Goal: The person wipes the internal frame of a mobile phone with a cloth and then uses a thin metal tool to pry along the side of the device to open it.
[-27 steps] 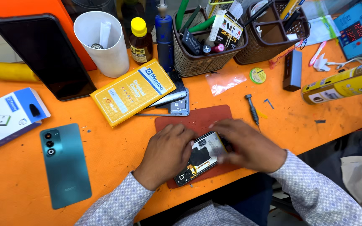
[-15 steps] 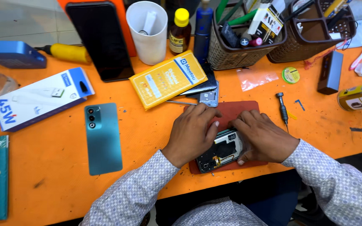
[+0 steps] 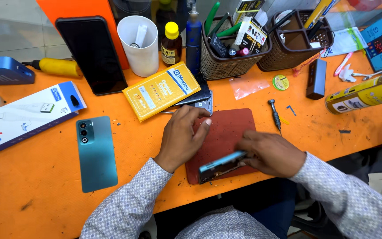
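Gripping the opened phone (image 3: 221, 164) tilted on edge over the red mat (image 3: 226, 132) near the bench's (image 3: 45, 194) front edge, the right hand (image 3: 270, 152) closes around it while the left hand (image 3: 182, 137) rests empty, fingers loosely curled, on the mat.

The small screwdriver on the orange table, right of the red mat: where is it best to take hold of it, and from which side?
Likely by the dark handle at the far end of the small screwdriver, pinched across its sides from above. It lies flat on the orange table, tip toward the person, with bare table on both sides.
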